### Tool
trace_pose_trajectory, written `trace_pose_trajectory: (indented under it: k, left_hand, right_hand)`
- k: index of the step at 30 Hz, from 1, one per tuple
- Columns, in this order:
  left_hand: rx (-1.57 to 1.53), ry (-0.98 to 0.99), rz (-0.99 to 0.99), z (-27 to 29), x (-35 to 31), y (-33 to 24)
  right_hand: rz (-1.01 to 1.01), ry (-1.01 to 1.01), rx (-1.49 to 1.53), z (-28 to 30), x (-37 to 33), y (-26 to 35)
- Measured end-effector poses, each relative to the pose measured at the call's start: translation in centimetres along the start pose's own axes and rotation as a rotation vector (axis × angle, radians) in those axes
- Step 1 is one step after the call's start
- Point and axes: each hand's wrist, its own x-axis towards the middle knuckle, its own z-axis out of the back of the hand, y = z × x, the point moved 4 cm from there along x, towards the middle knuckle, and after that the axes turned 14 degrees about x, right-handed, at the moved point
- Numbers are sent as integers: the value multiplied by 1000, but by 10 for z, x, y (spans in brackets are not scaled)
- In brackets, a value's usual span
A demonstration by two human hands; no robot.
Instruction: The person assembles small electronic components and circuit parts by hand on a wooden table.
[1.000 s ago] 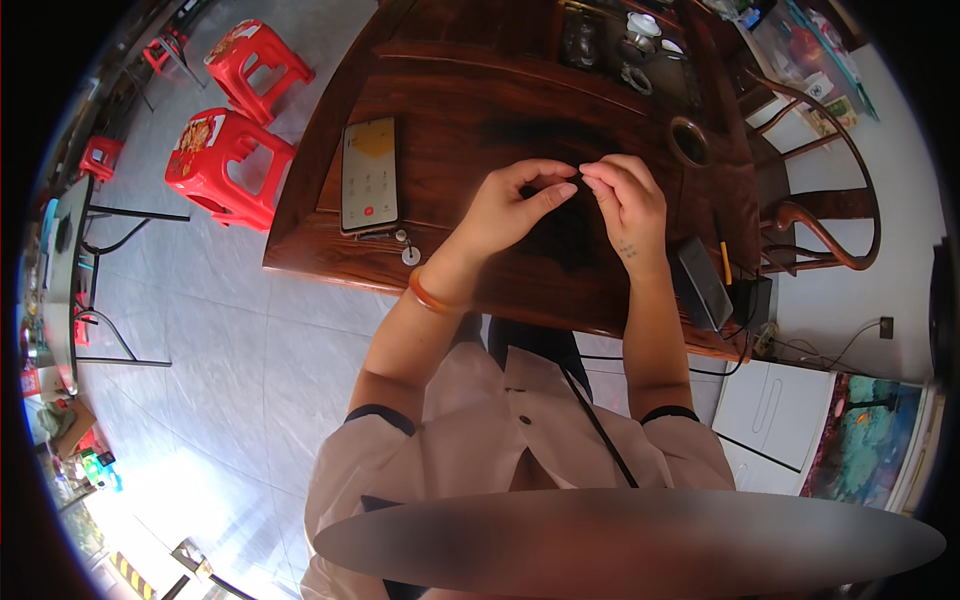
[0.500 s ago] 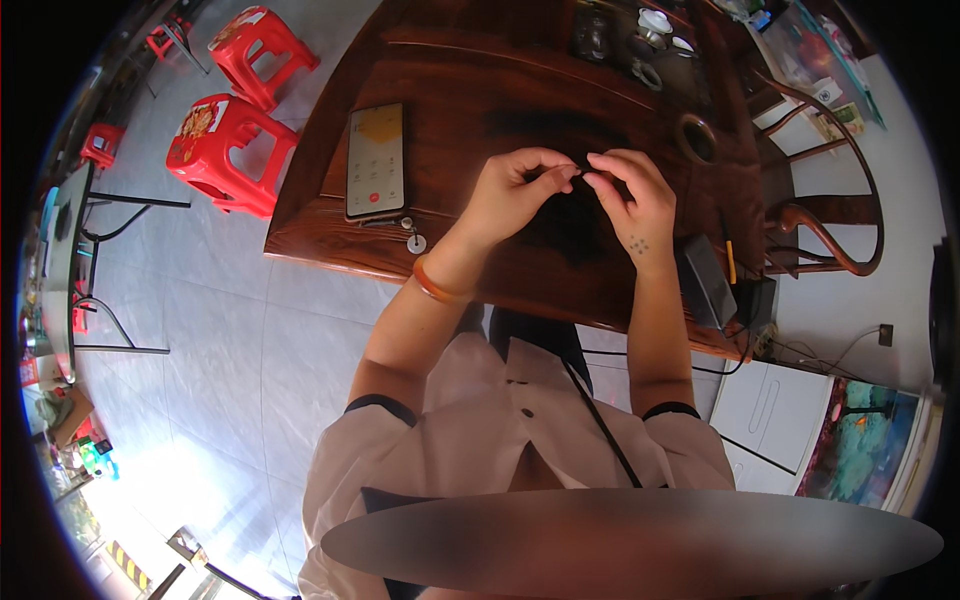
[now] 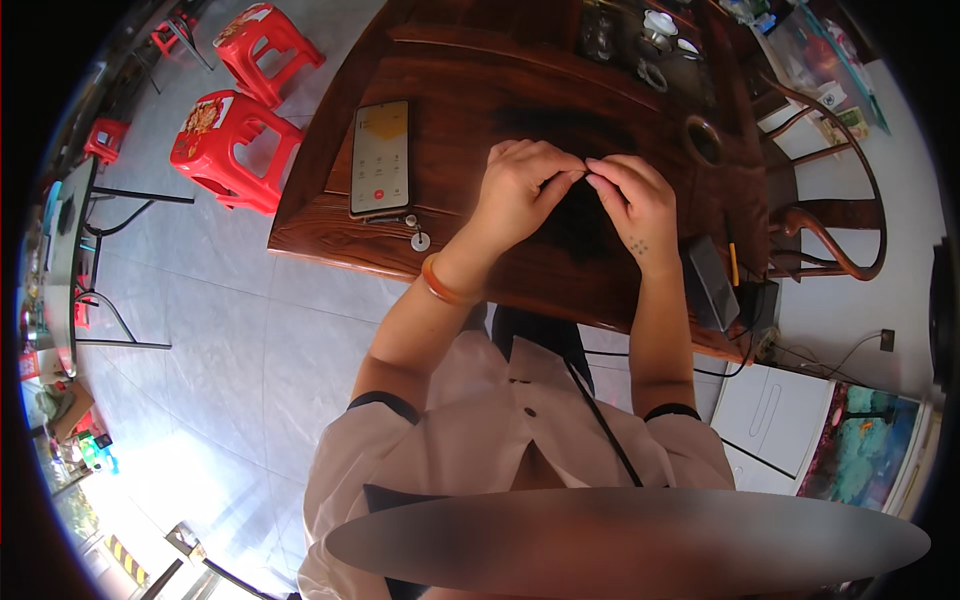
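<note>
Both my hands meet above a dark brown wooden table (image 3: 450,130), fingertips almost touching. My left hand (image 3: 520,185), with an orange bangle on its wrist, is closed in a pinch. My right hand (image 3: 635,200) pinches from the other side, thumb and forefinger together. Something tiny and dark seems to sit between the fingertips, too small to name. To the left of my hands a phone (image 3: 380,160) lies face up with its screen lit. A cord with a round metal charm (image 3: 420,242) hangs from its lower end.
Red plastic stools (image 3: 235,150) stand on the grey tiled floor (image 3: 220,300) to the left. A dark box (image 3: 708,283) rests at the table's right edge. Farther right is a wooden armchair (image 3: 840,215). White cups (image 3: 658,25) stand at the far side, and a white cabinet (image 3: 770,410) is below right.
My left hand has turned, so its back and knuckles show more and its fingers curl further over. The right hand stays almost in place, still pinching. The view has shifted slightly.
</note>
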Motion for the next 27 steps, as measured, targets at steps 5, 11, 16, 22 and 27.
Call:
trace_pose_trajectory:
  k: [5, 11, 16, 22, 27]
  left_hand:
    - [130, -21, 3, 3, 0, -7]
    - [179, 2, 0, 2, 0, -6]
    - [49, 26, 38, 2, -1, -1]
    - [64, -35, -70, 0, -1, -10]
    - [279, -103, -193, -1, -4, -15]
  right_hand:
    - [87, -17, -118, 0, -1, 0]
    - [-91, -34, 9, 0, -2, -5]
    - [-847, -16, 1078, -6, -21, -43]
    - [-792, -153, 1596, -33, -20, -31]
    - [-213, -167, 308, -11, -6, -14]
